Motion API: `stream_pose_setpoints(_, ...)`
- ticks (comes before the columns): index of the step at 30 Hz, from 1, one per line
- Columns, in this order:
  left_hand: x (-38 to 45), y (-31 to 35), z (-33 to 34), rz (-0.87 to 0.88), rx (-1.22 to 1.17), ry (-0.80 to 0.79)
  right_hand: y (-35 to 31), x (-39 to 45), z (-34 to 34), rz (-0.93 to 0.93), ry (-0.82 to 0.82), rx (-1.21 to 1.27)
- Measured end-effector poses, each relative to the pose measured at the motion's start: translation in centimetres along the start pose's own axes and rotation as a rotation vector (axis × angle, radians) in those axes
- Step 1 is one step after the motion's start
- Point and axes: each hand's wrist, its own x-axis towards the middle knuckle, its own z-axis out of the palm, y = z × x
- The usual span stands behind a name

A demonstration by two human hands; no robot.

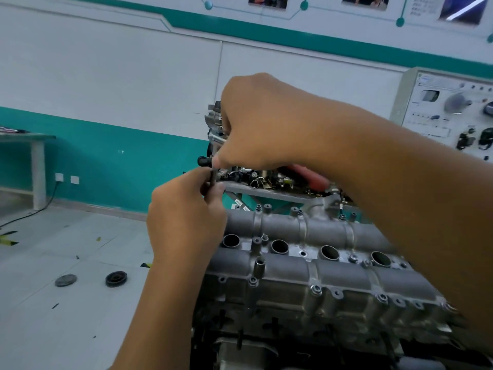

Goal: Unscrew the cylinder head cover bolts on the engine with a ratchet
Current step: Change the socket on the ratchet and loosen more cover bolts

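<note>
The grey cylinder head cover (306, 265) fills the lower right, with several spark plug holes and small bolts (316, 289) along its flanges. Above its left end, both hands are raised in front of me. My right hand (261, 124) is curled round a silvery tool (217, 140), apparently the ratchet head, mostly hidden in the fist. My left hand (186, 212) pinches a short dark bit or socket (212, 178) between thumb and fingers, right under the right hand's fingertips. Neither hand touches the engine.
Behind the engine a grey shelf (266, 192) carries loose metal parts and a red piece. A white control panel (450, 110) stands at the right. Two round discs (90, 279) lie on the tiled floor at left. A table (34, 145) stands at the far left.
</note>
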Motion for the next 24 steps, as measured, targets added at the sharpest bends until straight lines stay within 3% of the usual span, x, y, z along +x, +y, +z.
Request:
stream_pose_setpoints(3,0.3,-0.5,-0.1,-0.003,-0.015,-0.02,-0.5,-0.2,-0.7,-0.029,-0.041,0.054)
stream_pose_setpoints(7,0.5,-0.6,-0.6,0.012,-0.054,-0.091,0.0,-0.2,0.1,0.081,-0.027,0.028)
stream_pose_setpoints(11,0.3,-0.1,-0.6,0.075,-0.008,-0.04,-0.8,-1.3,0.2,0.073,0.083,-0.102)
stream_pose_setpoints(15,0.7,-0.4,-0.7,-0.003,-0.045,0.013,-2.6,-1.7,-1.0,0.0,0.039,0.109)
stream_pose_setpoints(20,0.3,-0.8,-0.4,-0.009,-0.111,-0.093,-1.5,-0.4,0.1,0.068,0.039,-0.018)
stream_pose_setpoints(24,-0.2,0.1,-0.6,0.009,-0.075,-0.024,-2.1,-0.7,0.6,0.033,0.035,-0.066)
